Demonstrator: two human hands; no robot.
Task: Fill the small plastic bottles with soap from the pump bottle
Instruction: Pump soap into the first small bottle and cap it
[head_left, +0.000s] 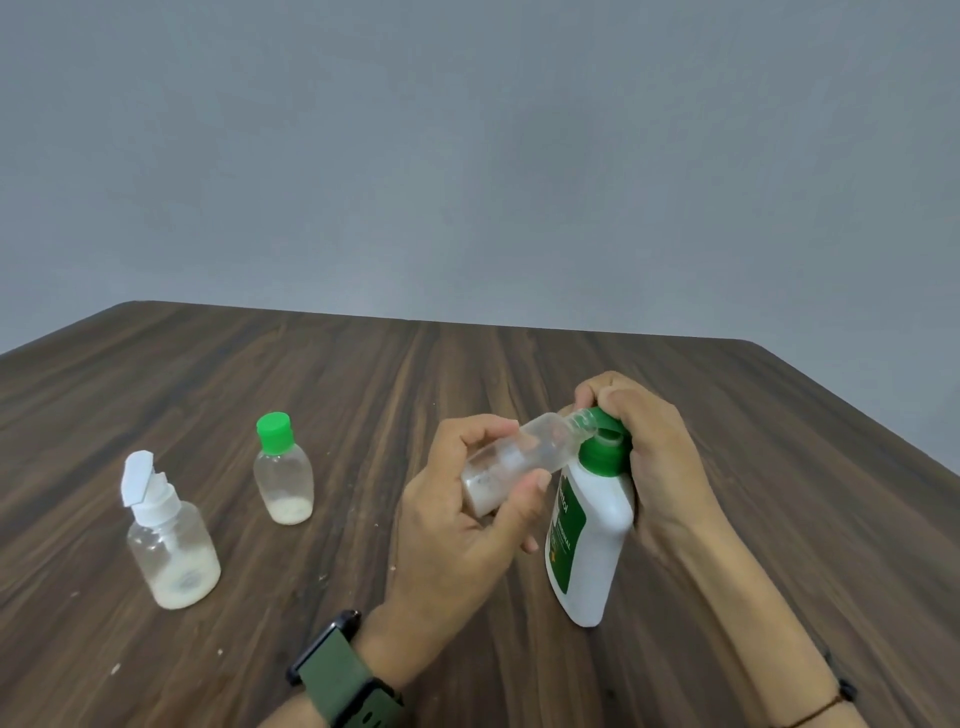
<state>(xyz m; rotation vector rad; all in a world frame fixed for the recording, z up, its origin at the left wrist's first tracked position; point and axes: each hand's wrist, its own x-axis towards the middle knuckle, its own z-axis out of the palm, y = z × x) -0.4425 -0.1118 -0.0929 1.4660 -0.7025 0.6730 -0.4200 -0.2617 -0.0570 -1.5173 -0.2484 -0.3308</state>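
Head view: left hand (457, 499) pinches the tilted small bottle (519, 457), mouth at the nozzle of the pump bottle (592, 525). Right hand (644, 447) grips the pump head; press slowly, keeping mouth aligned.

The bench (363, 395) is seen as dark wood-grain, matt, with streaked lines and pale specks. The pump bottle (597, 545) is made of opaque white plastic, smooth and faintly glossy, with a green printed label and green plastic top. Clear, glossy plastic is shown by the tilted small bottle (519, 457), at 9 o'clock from that top. A ribbed green plastic cap is borne by the capped bottle (283, 483). White plastic forms the spray bottle (171, 551) head. The watch strap (337, 680) appears matt green.
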